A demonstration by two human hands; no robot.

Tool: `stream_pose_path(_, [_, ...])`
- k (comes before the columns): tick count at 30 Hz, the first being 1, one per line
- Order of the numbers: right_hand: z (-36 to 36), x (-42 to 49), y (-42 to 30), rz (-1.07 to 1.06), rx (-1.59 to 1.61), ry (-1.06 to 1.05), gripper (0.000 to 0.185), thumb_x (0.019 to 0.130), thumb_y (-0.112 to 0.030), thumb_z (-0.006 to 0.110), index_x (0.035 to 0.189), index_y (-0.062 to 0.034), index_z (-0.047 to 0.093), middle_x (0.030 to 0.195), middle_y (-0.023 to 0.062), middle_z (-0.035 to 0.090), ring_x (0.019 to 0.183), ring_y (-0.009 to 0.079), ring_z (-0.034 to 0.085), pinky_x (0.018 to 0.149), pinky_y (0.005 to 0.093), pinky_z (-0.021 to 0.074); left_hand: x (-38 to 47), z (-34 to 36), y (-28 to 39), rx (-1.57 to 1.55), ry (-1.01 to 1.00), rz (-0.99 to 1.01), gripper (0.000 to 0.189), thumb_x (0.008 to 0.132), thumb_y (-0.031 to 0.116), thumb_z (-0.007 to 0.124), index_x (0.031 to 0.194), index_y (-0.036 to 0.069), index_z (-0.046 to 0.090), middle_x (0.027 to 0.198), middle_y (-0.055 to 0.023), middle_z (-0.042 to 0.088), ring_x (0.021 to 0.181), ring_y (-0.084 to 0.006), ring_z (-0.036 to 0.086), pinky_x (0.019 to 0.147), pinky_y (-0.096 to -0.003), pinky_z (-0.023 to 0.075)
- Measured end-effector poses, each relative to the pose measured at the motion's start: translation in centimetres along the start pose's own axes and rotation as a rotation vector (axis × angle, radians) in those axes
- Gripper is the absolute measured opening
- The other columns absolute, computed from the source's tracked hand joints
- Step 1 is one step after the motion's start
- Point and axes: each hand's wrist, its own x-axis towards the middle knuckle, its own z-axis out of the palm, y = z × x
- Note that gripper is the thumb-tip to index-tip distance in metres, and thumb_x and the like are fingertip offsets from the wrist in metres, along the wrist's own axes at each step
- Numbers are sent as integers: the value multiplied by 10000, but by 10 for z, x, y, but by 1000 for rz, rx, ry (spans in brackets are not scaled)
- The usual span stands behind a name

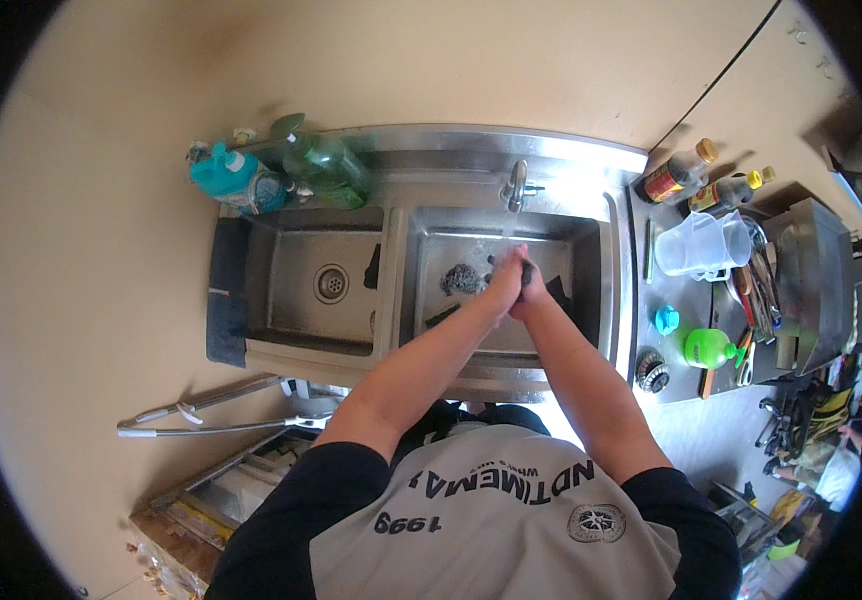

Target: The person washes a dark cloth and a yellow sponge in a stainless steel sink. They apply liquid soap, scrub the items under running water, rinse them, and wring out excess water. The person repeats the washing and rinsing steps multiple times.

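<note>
My left hand (505, 279) and my right hand (531, 294) are pressed together over the right basin (585, 259) of a stainless steel double sink. Between them is a small dark object (527, 273), mostly covered by my fingers; its kind cannot be made out. Water (509, 225) runs from the tap (518, 184) just beyond my hands. To the left of my hands, a steel wool scourer (461, 279) lies on the basin floor. A dark flat piece (442, 315) rests nearer to me, and another dark piece (558, 292) is to the right of my wrists.
The left basin (303, 262) has a drain strainer (331, 283). A teal jug (240, 180) and a green bottle (326, 169) stand behind it. On the right counter are plastic measuring jugs (690, 244), sauce bottles (678, 172), a green pump bottle (708, 348) and several utensils (757, 289).
</note>
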Motion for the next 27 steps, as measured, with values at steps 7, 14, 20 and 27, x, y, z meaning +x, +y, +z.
stream_pose_path(7, [9,8,25,-49,-123,-45,704,994,-672,380,1412,-120,506,1445,93,540,1289,259,519,1121,440,355,11,-10,20,-218,268,-249,714,952,746,374,1183,103,580,1072,-164,640,966,-362,616,893,-503,491])
stream_pose_path(14, [-44,108,41,-179,-394,263,783,981,-712,353,1273,-29,600,1184,126,652,1033,301,601,914,458,468,12,-16,19,-248,88,-214,733,1017,634,363,1418,32,482,1386,-176,528,1261,-279,495,1076,-410,376])
stream_pose_path(20, [-60,104,10,-234,-274,255,784,990,-691,367,1227,6,635,1105,163,660,968,270,601,921,449,468,-9,10,4,-226,-95,67,708,1022,575,435,1491,45,418,1542,-173,376,1401,-252,371,1169,-368,273])
stream_pose_path(27, [-6,63,-11,-411,-313,233,656,1007,-590,446,1253,-2,601,1065,142,667,909,259,597,909,435,458,-8,-27,-6,-90,95,64,315,996,178,569,1294,79,592,1134,-75,681,993,-218,668,847,-371,542])
